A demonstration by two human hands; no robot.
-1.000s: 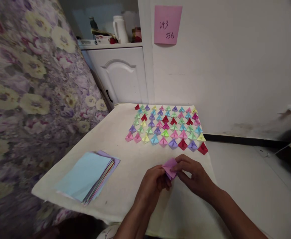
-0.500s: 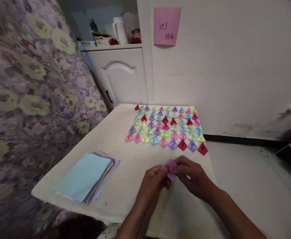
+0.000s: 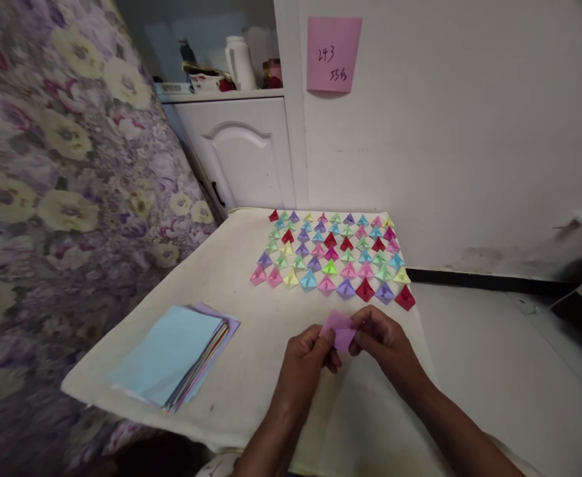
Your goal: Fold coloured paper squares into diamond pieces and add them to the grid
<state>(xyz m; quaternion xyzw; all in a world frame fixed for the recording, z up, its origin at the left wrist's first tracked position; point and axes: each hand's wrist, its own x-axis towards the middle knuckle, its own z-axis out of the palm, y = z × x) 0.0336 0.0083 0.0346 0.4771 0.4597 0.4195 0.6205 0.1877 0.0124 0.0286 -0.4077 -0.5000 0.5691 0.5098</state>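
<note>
A small pink-purple folded paper square (image 3: 342,330) is held up over the near part of the table, between my two hands. My left hand (image 3: 307,358) pinches its left edge, thumb on top. On the opposite side, the thumb and fingers of my right hand (image 3: 383,341) grip the right edge. Beyond them lie several rows of small folded paper pieces (image 3: 330,266) in red, pink, purple, blue, green and yellow. To the left rests a stack of paper sheets (image 3: 176,351), with light blue on top and other colours showing at its side.
A cream cloth covers the table (image 3: 221,265), set against a wall and a white cabinet (image 3: 241,156). Flowered curtain (image 3: 72,218) hangs along the left. On the cabinet shelf stands a white jug (image 3: 241,63). A pink note (image 3: 334,54) is stuck to the wall.
The paper square has turned and more of its flat face now shows. My right hand has shifted from its top to its right edge; the left hand stays nearly in place.
</note>
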